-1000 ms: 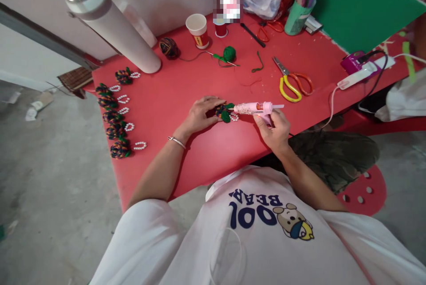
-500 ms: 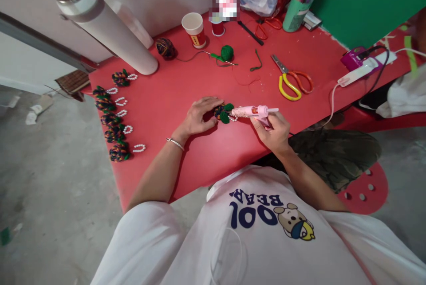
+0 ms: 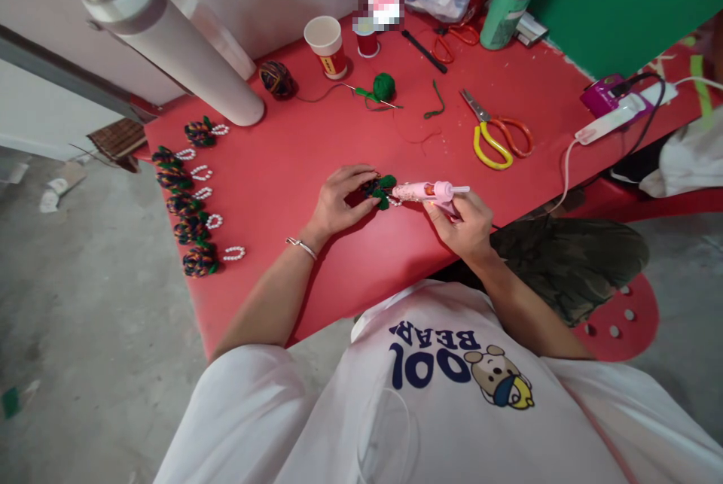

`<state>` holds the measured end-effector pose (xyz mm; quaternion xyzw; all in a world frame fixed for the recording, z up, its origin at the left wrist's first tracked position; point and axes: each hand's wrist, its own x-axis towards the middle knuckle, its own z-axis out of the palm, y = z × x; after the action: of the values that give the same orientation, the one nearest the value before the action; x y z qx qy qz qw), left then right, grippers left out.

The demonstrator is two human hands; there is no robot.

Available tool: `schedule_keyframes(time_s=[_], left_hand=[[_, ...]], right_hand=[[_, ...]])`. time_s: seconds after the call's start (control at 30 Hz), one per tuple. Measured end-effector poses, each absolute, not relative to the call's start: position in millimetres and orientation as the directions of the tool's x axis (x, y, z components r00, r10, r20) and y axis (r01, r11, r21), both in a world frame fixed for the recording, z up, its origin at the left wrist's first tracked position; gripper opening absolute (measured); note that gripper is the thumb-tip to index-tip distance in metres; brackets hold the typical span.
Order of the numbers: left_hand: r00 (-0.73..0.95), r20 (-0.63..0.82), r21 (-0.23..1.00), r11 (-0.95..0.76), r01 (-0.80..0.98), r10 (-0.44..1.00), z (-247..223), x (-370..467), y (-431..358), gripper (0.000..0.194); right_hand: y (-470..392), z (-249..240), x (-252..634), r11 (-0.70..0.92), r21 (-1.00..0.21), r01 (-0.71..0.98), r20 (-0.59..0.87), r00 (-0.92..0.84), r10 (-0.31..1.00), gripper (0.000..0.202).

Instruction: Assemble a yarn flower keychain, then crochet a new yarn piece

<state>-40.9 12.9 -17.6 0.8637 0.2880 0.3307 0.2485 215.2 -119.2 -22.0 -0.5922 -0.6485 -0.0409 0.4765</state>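
On the red table [image 3: 282, 168] my left hand [image 3: 339, 202] grips a crocheted yarn flower [image 3: 385, 184] with green leaves, its fingers and thumb covering most of the dark multicoloured part. A loop of white beads [image 3: 395, 202] shows beside the leaves. My right hand [image 3: 466, 224] is wrapped around a pink glue gun [image 3: 421, 191], whose nozzle points left at the leaves; whether the tip touches them I cannot tell. A glue stick sticks out of the gun's back end.
Several similar yarn flowers [image 3: 199, 261] with bead loops line the left edge. Behind my hands lie scissors [image 3: 491, 134], a green yarn ball [image 3: 384, 86], a multicoloured yarn ball [image 3: 276, 80] and a paper cup [image 3: 326, 47]. A power strip [image 3: 610, 123] sits at right.
My left thumb has shifted right, nearer the leaves, and the flower is slightly turned, with more of it covered. The glue gun stays nearly in place.
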Motion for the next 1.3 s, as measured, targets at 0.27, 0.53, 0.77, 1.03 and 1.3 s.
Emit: schedule_keyframes(time_s=[0.27,0.53,0.77,1.03,1.3], left_hand=[[0.6,0.403,0.652,-0.677,0.342,0.691,-18.1,-39.0,12.5,0.037],[0.61,0.419,0.651,-0.69,0.315,0.673,-17.5,-39.0,13.7,0.037],[0.611,0.38,0.664,-0.665,0.343,0.694,-17.5,-39.4,14.1,0.041],[0.614,0.379,0.666,-0.665,0.338,0.692,-17.6,-39.0,14.4,0.042],[0.608,0.388,0.675,-0.663,0.324,0.693,-19.6,-40.0,16.0,0.043]], right_hand=[[-118.2,-25.0,215.2,0.28,-0.496,0.822,0.651,0.138,0.747,0.017],[-117.7,-26.9,215.0,0.311,-0.485,0.818,0.663,0.111,0.741,0.024],[-118.3,-26.7,213.7,0.281,-0.527,0.802,0.611,0.127,0.781,0.025],[-119.0,-24.9,213.5,0.261,-0.51,0.819,0.6,0.122,0.79,0.025],[-112.8,-11.1,215.2,0.288,-0.472,0.833,0.584,0.051,0.81,0.03]])
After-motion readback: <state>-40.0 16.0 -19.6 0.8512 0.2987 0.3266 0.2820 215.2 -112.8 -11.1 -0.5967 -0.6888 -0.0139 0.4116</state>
